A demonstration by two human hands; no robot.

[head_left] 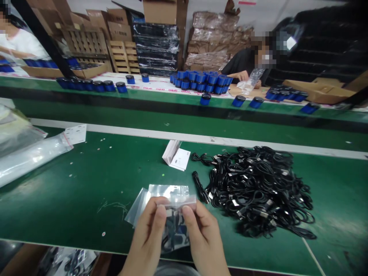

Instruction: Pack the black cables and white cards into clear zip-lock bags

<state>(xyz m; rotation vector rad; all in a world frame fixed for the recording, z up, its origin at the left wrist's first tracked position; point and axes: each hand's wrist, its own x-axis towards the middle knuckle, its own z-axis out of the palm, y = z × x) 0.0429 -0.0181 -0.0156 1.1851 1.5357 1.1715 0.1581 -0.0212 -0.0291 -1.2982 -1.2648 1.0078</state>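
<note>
Clear plastic zip bag [169, 193], shiny and a bit crumpled up top, with a coiled black cable [171, 230] showing through it, is held just above the green workbench [71, 207] near its front edge. The left hand [148, 237] and right hand [204, 239] each pinch the bag's top edge between thumb and fingers, thumbs close but apart. Just to the right sits a big tangled heap of black USB cables [258, 191], and beyond the bag, a small stack of white leaflets [176, 155].
</note>
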